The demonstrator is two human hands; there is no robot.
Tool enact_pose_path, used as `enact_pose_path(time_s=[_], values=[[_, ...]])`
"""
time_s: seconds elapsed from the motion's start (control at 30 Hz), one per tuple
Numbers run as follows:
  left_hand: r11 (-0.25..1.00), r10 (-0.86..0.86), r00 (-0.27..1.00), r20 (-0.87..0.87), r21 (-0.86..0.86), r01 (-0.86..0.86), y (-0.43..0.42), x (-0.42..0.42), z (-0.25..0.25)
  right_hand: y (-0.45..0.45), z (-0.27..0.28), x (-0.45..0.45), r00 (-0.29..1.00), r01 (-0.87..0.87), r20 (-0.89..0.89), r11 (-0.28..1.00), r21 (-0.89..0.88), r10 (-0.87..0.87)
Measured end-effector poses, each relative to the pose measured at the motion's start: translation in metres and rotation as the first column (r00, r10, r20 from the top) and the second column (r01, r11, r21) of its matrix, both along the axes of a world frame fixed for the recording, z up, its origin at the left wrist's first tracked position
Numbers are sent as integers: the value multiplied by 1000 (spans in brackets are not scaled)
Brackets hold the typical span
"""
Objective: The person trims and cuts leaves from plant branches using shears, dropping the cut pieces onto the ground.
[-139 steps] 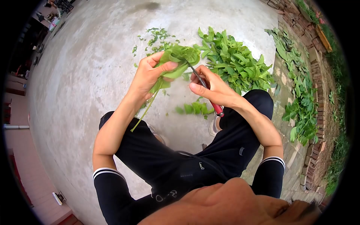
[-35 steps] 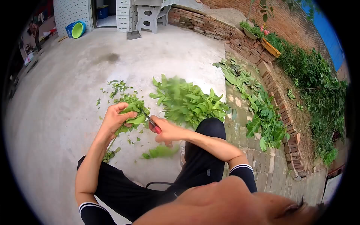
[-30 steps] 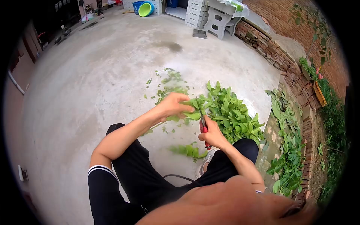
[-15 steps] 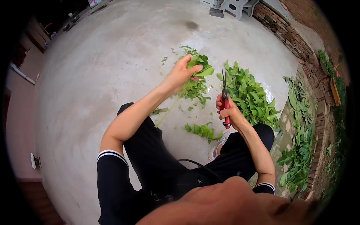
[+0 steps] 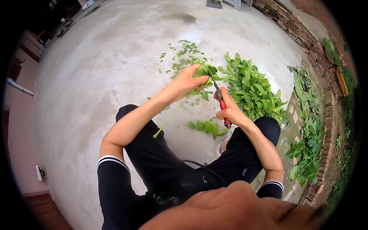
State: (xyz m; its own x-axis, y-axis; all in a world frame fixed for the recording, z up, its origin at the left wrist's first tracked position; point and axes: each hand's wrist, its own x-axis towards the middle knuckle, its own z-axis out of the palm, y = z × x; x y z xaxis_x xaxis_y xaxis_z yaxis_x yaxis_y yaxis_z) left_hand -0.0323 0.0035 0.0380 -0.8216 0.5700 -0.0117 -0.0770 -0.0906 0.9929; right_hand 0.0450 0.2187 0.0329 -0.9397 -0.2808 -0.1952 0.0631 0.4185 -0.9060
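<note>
My left hand (image 5: 188,82) is closed round a bundle of green leaves (image 5: 206,71), whose long stem end (image 5: 159,131) shows over my left knee. Red-handled shears (image 5: 222,103) are in my right hand (image 5: 231,109), their dark blades up against the bundle's right side. Cut leaf pieces (image 5: 188,48) lie scattered on the concrete beyond and below my left hand. To the right of the shears is a large pile of whole leaves (image 5: 255,90). A small row of leaves (image 5: 207,127) lies between my feet.
More leafy stems (image 5: 306,142) lie on the paving at the right, beside a low brick edging (image 5: 326,134). A stacked brick wall (image 5: 283,23) runs along the upper right. A dustpan (image 5: 214,4) is at the top edge. My knees flank the work area.
Since half a second ago the shears have moved left and tilted, and their blades now meet the bundle. Before that they were upright and apart from it. The view has shifted slightly.
</note>
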Motion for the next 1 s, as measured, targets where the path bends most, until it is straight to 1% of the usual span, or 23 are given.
enact_pose_path(time_s=[0.03,0.07,0.1,0.13,0.17,0.2,0.23,0.3,0.33,0.4,0.43,0.47,0.5,0.53,0.57,0.6,0.63,0.67,0.77,0.8,0.9,0.97,1.0], values=[[1000,-18,999,-28,11,18,0,0,0,0,-4,-1,999,-4,-32,1000,17,5],[997,-16,1000,-18,-74,14,0,0,3,-1,-2,-2,1000,14,-8,999,37,-13],[989,-21,999,-35,-144,16,-2,6,17,-2,-2,-2,999,31,15,998,58,-32],[998,-33,999,-31,-51,31,0,7,15,-3,-10,-2,999,48,-19,998,49,-47],[999,-28,998,-50,-45,26,0,3,5,-2,-17,-3,996,77,-52,996,44,-75],[997,-31,999,-22,-73,29,-2,4,11,0,-17,-4,994,108,-5,993,38,-107],[994,-38,999,8,-98,38,-3,6,18,6,-22,-8,998,69,-13,997,23,-69],[1000,-21,999,48,-20,22,-1,3,16,11,-17,-11,986,73,155,996,-58,-63],[1000,-12,998,67,18,10,-1,2,14,9,-18,-10,988,68,148,991,-120,-50],[998,-47,998,38,-40,48,-2,-2,12,6,-25,-8,992,53,128,967,-247,-21],[995,-67,997,28,-74,68,-1,-4,9,3,-22,-7,994,32,105,975,-218,-9],[999,-34,998,43,-34,36,2,-5,-1,1,-18,-5,996,15,84,982,-189,1],[998,-33,998,57,-56,36,1,-5,0,-2,-15,-3,998,-1,64,987,-158,11],[996,-33,997,71,-75,39,0,-4,2,-4,-13,-2,998,16,70,988,-153,-5],[995,-35,996,86,-92,43,0,-5,3,-2,-18,-3,995,35,95,989,-143,-22],[997,-53,991,123,-47,59,0,-8,1,1,-24,-6,992,56,120,989,-133,-40],[996,-58,989,133,-56,66,-1,-9,-1,4,-28,-8,987,78,146,989,-123,-60],[995,-63,988,143,-65,73,-3,-12,-3,7,-28,-10,987,82,147,986,-146,-60],[992,-45,989,141,-109,61,-4,-8,5,14,-16,-13,964,96,261,984,-149,-55],[991,-35,990,134,-127,52,-5,-7,9,10,-13,-10,964,108,259,977,-183,-58],[975,-53,997,62,-213,65,-4,-10,5,0,-24,-8,995,53,99,943,-328,-22],[984,-59,996,68,-165,69,7,-5,-17,0,-27,-9,999,33,-34,978,-207,-41],[969,-59,995,77,-237,75,7,0,-8,0,-28,-10,994,31,-101,989,-145,-46]])
